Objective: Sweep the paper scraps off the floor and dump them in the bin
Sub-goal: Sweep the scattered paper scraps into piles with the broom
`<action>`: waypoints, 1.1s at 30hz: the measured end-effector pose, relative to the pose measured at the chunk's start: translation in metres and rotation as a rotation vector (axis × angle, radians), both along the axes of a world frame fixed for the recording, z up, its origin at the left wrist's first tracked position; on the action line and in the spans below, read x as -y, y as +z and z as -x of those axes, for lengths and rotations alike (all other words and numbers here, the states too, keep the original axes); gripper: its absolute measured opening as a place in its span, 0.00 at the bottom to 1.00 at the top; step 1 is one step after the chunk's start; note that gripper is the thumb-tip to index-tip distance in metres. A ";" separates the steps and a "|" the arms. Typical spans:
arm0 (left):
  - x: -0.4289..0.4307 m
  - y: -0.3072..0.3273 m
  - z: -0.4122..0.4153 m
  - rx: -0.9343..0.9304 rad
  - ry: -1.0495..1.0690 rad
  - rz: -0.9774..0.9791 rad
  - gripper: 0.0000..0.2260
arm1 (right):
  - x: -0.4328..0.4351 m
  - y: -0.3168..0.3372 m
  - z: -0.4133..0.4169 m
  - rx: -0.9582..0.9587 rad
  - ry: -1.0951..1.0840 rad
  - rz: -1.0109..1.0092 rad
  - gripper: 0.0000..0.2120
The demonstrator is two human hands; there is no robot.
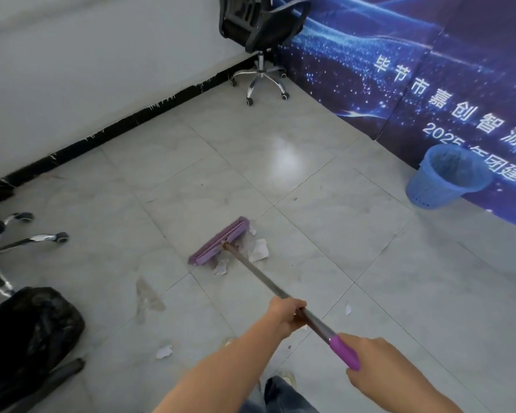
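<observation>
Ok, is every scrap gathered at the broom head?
No, one scrap and another lie well apart from the broom head.

A purple-headed metal-pole broom (221,242) is resting slanted, head down, well left of the blue plastic basket bin (420,186) (standing upright); crumpled white paper scraps (258,250) are lying against its bristles.

The left hand (283,315) curls its fingers (297,305) round the broom handle (259,278); the right hand (376,365), behind those fingers and nearer the body, grips the handle's purple end.
</observation>
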State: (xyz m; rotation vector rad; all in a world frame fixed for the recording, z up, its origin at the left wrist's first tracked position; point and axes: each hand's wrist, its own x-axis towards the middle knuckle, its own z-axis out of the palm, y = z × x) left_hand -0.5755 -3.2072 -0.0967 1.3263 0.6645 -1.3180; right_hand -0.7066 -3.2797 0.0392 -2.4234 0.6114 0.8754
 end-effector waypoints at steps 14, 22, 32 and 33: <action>-0.160 -0.013 -0.073 0.017 0.471 -0.174 0.11 | -0.112 -0.031 -0.098 0.064 0.340 -0.081 0.14; -0.192 -0.034 -0.062 -0.088 0.486 -0.206 0.10 | -0.127 -0.031 -0.114 -0.034 0.487 0.004 0.16; -0.081 0.041 -0.040 -0.244 0.392 0.145 0.08 | -0.038 0.075 -0.090 -0.078 0.436 0.344 0.18; -0.074 0.050 -0.041 -0.258 0.372 0.169 0.09 | -0.033 0.083 -0.085 -0.068 0.409 0.361 0.18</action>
